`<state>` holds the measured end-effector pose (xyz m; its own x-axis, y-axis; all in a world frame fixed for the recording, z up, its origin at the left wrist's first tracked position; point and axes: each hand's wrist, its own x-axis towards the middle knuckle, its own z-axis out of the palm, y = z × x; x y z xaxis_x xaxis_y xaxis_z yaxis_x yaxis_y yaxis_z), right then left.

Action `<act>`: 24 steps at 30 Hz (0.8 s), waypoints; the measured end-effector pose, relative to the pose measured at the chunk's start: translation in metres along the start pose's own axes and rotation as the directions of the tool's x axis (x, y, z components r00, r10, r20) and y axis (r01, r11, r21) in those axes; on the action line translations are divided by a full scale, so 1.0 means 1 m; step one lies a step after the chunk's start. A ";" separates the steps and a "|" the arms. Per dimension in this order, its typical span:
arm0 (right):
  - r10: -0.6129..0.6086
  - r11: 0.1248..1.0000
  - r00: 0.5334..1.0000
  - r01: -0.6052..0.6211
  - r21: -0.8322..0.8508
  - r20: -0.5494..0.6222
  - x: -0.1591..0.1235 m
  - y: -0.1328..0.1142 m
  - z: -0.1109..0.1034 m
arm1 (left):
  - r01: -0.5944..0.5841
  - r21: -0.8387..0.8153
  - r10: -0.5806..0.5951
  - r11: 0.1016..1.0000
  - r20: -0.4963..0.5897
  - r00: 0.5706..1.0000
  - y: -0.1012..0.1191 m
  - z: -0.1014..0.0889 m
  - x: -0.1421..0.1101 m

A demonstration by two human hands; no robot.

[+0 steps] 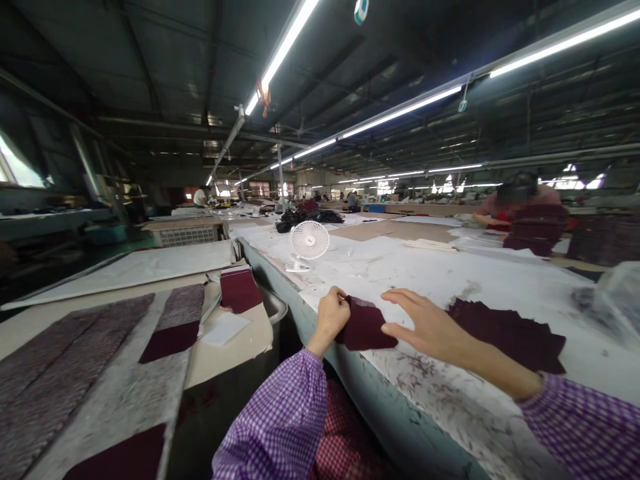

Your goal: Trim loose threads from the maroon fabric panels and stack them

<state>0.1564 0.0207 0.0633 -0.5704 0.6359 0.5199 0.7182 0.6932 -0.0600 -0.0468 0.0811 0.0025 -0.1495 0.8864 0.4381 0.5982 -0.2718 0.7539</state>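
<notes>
A maroon fabric piece [369,327] lies at the near edge of the white-covered table, a strip of its lighter side showing along the top. My left hand [334,313] pinches its upper left corner between thumb and fingers. At its right side, my right hand [420,323] is open, thumb and fingers spread apart, the thumb tip close to the fabric's edge; whether it touches I cannot tell. Right of that hand, partly behind my forearm, lies a fanned pile of maroon fabric pieces [515,333].
A small white fan [309,241] stands on the table ahead, dark cloth [313,217] behind it. On the lower left surface are a maroon stack [240,290], a white paper [225,329] and long maroon panels [75,360]. Clear plastic [620,300] lies far right; another person [525,207] bends over fabric beyond.
</notes>
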 end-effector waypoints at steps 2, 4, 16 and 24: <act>-0.035 0.999 0.999 0.034 -0.019 -0.035 0.001 -0.023 0.011 | 0.074 -0.152 -0.073 0.986 0.009 0.997 0.018 0.006 -0.008; -0.067 0.996 0.995 0.064 -0.056 -0.068 -0.001 -0.035 0.021 | 0.216 -0.479 -0.204 0.851 0.077 0.976 0.035 0.010 -0.016; 0.018 0.999 0.987 -0.011 0.048 -0.157 -0.006 0.000 0.010 | 0.314 -0.840 -0.335 0.443 0.170 0.927 0.038 0.001 -0.027; -0.086 0.996 0.947 0.080 -0.030 -0.309 0.003 -0.009 0.000 | -0.077 -0.308 0.050 0.948 -0.096 0.994 0.042 0.005 -0.039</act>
<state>0.1482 0.0166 0.0650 -0.4788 0.4385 0.7606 0.6818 0.7315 0.0075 -0.0119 0.0367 0.0150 -0.1943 0.8316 0.5202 0.3364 -0.4416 0.8317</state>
